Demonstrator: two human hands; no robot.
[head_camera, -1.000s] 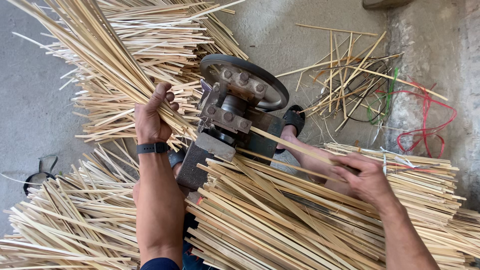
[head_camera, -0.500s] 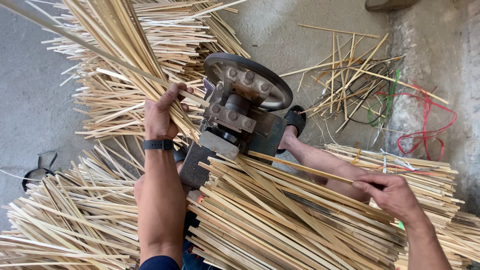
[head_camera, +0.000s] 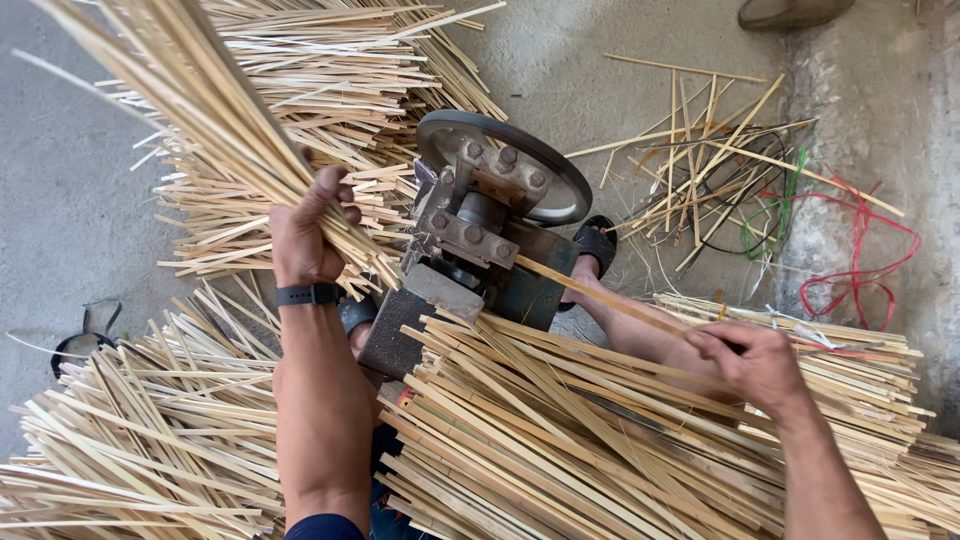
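My left hand (head_camera: 305, 235) grips a thick bundle of thin bamboo strips (head_camera: 190, 95) that fans up to the top left, just left of a small metal machine (head_camera: 470, 245) with a round flywheel (head_camera: 520, 160). My right hand (head_camera: 755, 365) pinches one flat bamboo slat (head_camera: 600, 295) that runs from the machine's side back toward me. It hovers over a big stack of flat slats (head_camera: 560, 440) lying across my lap.
Heaps of thin strips (head_camera: 130, 450) cover the concrete floor at left and behind the machine. A sandalled foot (head_camera: 595, 250) rests beside the machine. Loose sticks with red and green cords (head_camera: 850, 250) lie at right.
My right hand has slid right along the slats and then taken hold of one slat at the machine. My left hand has lifted the strip bundle slightly.
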